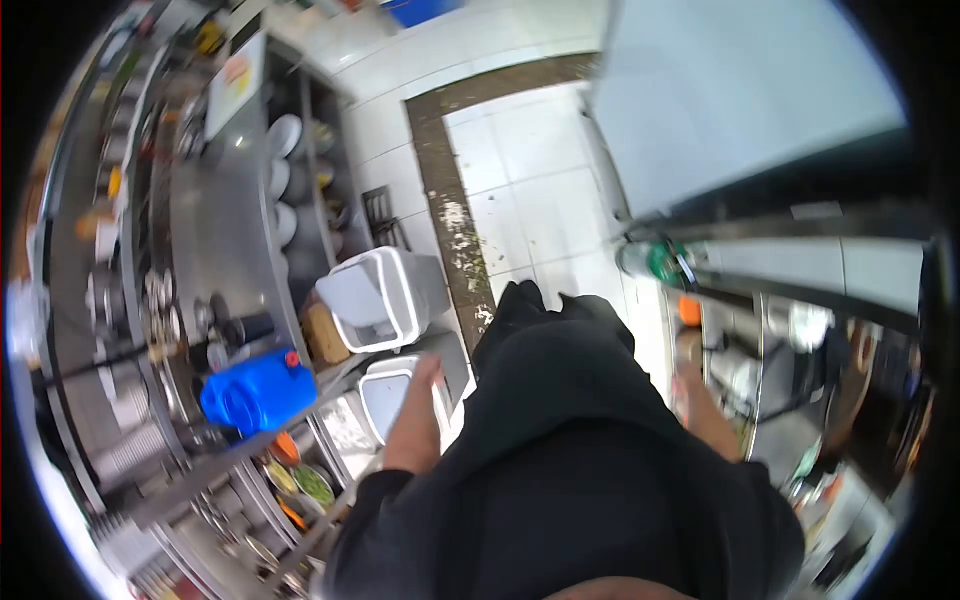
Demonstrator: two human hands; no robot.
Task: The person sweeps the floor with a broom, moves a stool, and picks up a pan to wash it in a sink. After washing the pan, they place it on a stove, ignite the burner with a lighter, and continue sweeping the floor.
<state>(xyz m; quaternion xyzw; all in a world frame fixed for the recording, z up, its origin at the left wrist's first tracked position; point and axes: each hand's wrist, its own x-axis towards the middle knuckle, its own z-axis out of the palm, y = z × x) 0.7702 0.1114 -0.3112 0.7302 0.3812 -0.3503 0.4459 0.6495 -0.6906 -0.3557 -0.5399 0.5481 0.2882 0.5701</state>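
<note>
My left hand (428,374) hangs beside my dark clothing, over the white bin (372,395) with a grey lid. From above it is small and smeared, so its fingers cannot be made out. On the other side, my right hand (688,382) hangs near a shelf unit (757,345) holding several items; blur hides its fingers too. I see no object in either hand. A second white bin (412,300), its grey lid tilted, stands just ahead of the first.
A steel counter (220,230) with bowls beneath runs along the left. On it stands a blue jerrycan (258,392) with a red cap. Ahead, white floor tiles (540,215) meet a dirty brown strip (445,170). A large pale cabinet (740,90) rises at the right.
</note>
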